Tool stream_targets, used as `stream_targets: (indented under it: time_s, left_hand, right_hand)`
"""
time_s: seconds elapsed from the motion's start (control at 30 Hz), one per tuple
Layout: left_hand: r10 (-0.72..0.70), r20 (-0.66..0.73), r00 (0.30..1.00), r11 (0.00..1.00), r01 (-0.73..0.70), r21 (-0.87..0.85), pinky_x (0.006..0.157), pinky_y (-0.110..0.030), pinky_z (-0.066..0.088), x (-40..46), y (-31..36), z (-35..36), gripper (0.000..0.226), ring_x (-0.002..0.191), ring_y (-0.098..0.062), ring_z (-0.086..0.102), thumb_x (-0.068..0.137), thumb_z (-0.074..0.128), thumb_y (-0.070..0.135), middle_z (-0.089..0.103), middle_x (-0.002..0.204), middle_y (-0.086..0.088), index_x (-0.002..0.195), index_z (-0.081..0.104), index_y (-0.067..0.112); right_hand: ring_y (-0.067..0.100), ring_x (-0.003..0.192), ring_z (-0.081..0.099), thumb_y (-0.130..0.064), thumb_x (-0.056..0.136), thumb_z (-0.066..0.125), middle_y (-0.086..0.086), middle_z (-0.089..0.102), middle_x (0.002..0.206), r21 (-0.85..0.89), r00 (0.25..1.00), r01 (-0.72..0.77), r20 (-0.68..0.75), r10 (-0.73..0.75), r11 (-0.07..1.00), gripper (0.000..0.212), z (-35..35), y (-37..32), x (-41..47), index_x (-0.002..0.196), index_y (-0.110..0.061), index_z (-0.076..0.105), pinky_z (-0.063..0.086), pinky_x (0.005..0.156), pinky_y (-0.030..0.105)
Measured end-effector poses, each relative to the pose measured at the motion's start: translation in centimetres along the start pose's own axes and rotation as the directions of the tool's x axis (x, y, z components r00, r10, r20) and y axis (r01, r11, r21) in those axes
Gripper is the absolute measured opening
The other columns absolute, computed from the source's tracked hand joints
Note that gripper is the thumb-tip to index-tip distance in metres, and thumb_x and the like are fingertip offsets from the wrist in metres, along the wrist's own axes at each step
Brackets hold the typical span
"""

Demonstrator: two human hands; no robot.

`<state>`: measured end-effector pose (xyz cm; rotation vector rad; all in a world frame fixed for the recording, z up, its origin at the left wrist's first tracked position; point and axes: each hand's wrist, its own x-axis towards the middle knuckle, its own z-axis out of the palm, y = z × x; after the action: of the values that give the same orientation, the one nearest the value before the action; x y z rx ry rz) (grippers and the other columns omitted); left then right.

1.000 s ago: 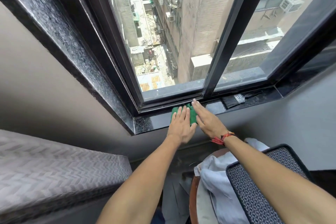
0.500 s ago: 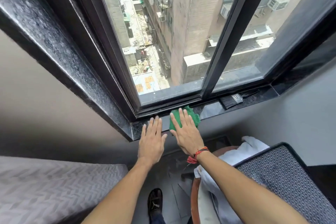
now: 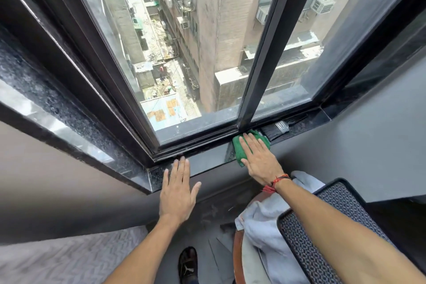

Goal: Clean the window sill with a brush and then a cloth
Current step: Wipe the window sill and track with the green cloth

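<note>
The dark polished window sill (image 3: pixel 207 163) runs below the black window frame. A green cloth (image 3: pixel 238 147) lies on it near the middle mullion, and my right hand (image 3: pixel 259 159) presses flat on top of the cloth with fingers spread. My left hand (image 3: pixel 178 188) rests flat and open on the sill's front edge near the left corner, holding nothing. A black-bristled paintbrush (image 3: pixel 276 130) with a metal ferrule lies on the sill just right of the cloth, touched by neither hand.
The black mullion (image 3: pixel 260 76) meets the sill just behind the cloth. A chair with a patterned grey cushion (image 3: pixel 322 226) and a white towel (image 3: pixel 260 219) stands below on the right. A grey mattress (image 3: pixel 57 258) lies lower left. My shoe (image 3: pixel 187 263) is on the floor.
My right hand slid the green cloth to the right along the sill, up beside the brush. My left hand came off the cloth and rests flat near the left corner.
</note>
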<state>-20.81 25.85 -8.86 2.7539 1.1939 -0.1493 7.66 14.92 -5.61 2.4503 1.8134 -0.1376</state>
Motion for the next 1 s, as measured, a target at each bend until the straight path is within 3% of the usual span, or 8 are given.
stream_targets:
  time_s: [0.17, 0.23, 0.33, 0.4, 0.53, 0.7, 0.8, 1.0]
  left_hand:
    - [-0.002, -0.017, 1.000, 1.000, 0.001, -0.017, 0.131, -0.052, 0.015, 0.3, 1.1, -0.7, 0.082, 0.162, -0.027, 0.009, 0.105, 0.014, 0.062, 0.010, 0.174, -0.011, 0.165, 0.011, 0.006]
    - [0.128, -0.044, 0.991, 0.991, -0.129, -0.020, 0.130, -0.053, 0.018, 1.5, 3.2, -1.3, 0.076, 0.161, -0.027, 0.014, 0.108, 0.014, 0.056, 0.015, 0.174, -0.013, 0.165, 0.015, 0.005]
    - [0.387, -0.091, 0.918, 0.916, -0.394, -0.078, 0.130, -0.051, 0.016, 4.7, 9.1, -2.7, 0.069, 0.162, -0.023, 0.013, 0.110, 0.016, 0.048, 0.016, 0.174, -0.011, 0.165, 0.015, 0.007]
    - [0.458, -0.098, 0.884, 0.881, -0.465, -0.080, 0.130, -0.051, 0.016, 6.8, 12.8, -3.9, 0.067, 0.161, -0.024, 0.016, 0.110, 0.017, 0.045, 0.020, 0.173, -0.012, 0.165, 0.017, 0.006]
    - [0.484, -0.056, 0.873, 0.870, -0.487, -0.079, 0.130, -0.050, 0.018, 9.3, 17.2, -5.1, 0.065, 0.159, -0.027, 0.022, 0.110, 0.023, 0.042, 0.027, 0.170, -0.015, 0.163, 0.022, 0.004]
    - [0.489, -0.115, 0.865, 0.859, -0.500, -0.107, 0.113, -0.044, 0.041, 11.5, 20.3, -6.2, 0.040, 0.126, -0.031, 0.053, 0.102, 0.043, 0.029, 0.057, 0.135, -0.016, 0.133, 0.052, 0.005]
    - [0.498, -0.122, 0.859, 0.841, -0.512, -0.173, 0.096, -0.043, 0.046, 13.2, 22.2, -6.9, 0.020, 0.103, -0.030, 0.056, 0.099, 0.044, 0.024, 0.060, 0.111, -0.012, 0.108, 0.055, 0.010]
    - [0.522, 0.020, 0.853, 0.851, -0.519, -0.079, 0.113, -0.047, 0.038, 16.1, 25.2, -6.4, 0.036, 0.124, -0.032, 0.054, 0.100, 0.048, 0.029, 0.059, 0.133, -0.017, 0.126, 0.055, 0.005]
  right_hand:
    - [0.021, 0.157, -0.001, -0.040, 0.104, 0.031, 0.006, 0.003, 0.169, 0.114, 0.998, -0.035, 0.051, 0.029, 0.993, 0.068, -0.5, 0.4, 0.1, 0.160, -0.013, 0.004, 0.004, 0.129, 0.041]
    - [0.018, 0.157, -0.001, -0.036, 0.107, 0.029, 0.004, 0.005, 0.169, 0.287, 0.996, -0.059, 0.083, 0.037, 0.956, 0.061, -1.1, 0.5, 0.4, 0.160, -0.013, 0.009, 0.001, 0.129, 0.039]
    - [0.017, 0.156, 0.012, -0.014, 0.107, 0.037, 0.005, 0.022, 0.166, 0.658, 0.989, -0.146, 0.112, 0.096, 0.738, 0.050, -2.5, 1.4, 0.9, 0.156, -0.010, 0.028, 0.003, 0.128, 0.036]
    - [0.020, 0.150, 0.031, 0.006, 0.099, 0.042, 0.010, 0.040, 0.157, 0.820, 0.966, -0.238, 0.145, 0.212, 0.521, 0.050, -3.7, 2.1, 1.3, 0.148, -0.004, 0.044, 0.017, 0.126, 0.032]
    - [0.033, 0.127, 0.060, 0.020, 0.090, 0.040, 0.022, 0.066, 0.129, 0.958, 0.833, -0.277, 0.202, 0.516, 0.072, 0.045, -4.9, 4.4, 1.8, 0.127, 0.008, 0.062, 0.043, 0.114, 0.037]
    - [0.037, 0.103, 0.070, 0.003, 0.090, 0.055, 0.022, 0.074, 0.106, 0.944, 0.539, -0.331, 0.191, 0.821, -0.003, 0.026, -4.1, 8.6, 1.5, 0.108, 0.002, 0.073, 0.055, 0.097, 0.049]
    - [0.039, 0.106, 0.069, -0.011, 0.086, 0.068, 0.025, 0.073, 0.109, 0.897, 0.342, -0.410, 0.317, 0.885, -0.163, 0.029, -3.6, 11.7, 2.1, 0.111, 0.002, 0.072, 0.054, 0.099, 0.048]
    - [0.039, 0.097, 0.073, -0.005, 0.085, 0.071, 0.030, 0.071, 0.109, 0.852, 0.301, -0.261, 0.519, 0.800, -0.454, 0.032, -3.3, 14.8, 5.0, 0.109, 0.015, 0.067, 0.062, 0.081, 0.042]
